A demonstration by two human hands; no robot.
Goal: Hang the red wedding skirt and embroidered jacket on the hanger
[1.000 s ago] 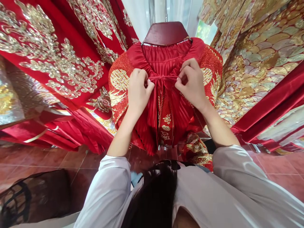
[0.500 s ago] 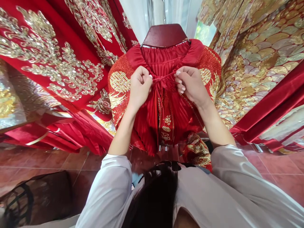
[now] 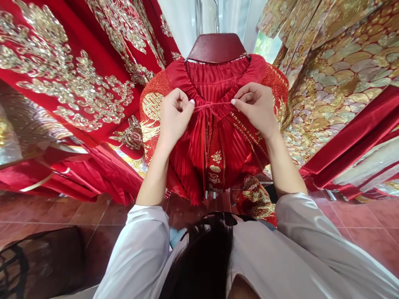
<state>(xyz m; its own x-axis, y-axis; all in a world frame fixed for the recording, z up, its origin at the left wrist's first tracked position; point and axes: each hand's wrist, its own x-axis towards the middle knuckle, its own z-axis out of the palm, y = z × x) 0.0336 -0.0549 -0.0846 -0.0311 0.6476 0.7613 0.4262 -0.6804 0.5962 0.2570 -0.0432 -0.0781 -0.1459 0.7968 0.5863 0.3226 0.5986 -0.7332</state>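
A red pleated skirt point(image 3: 193, 162) with gold embroidery hangs from a dark red wooden hanger point(image 3: 217, 47) straight ahead of me. A thin red drawstring point(image 3: 213, 106) runs across its gathered waistband and is knotted in the middle. My left hand point(image 3: 173, 116) is closed, pinching the string's left end. My right hand point(image 3: 257, 106) is closed too, pinching the right end. The string is stretched taut between them.
Red garments with heavy gold embroidery point(image 3: 62, 79) hang close on the left. Gold scale-patterned fabric point(image 3: 339, 70) and red velvet point(image 3: 352, 145) hang on the right. Reddish floor tiles point(image 3: 358, 216) lie below. A dark bag or basket point(image 3: 40, 261) sits at lower left.
Both hands have drawn a little apart along the drawstring, pulling the knot tighter. The skirt and hanger have stayed in place.
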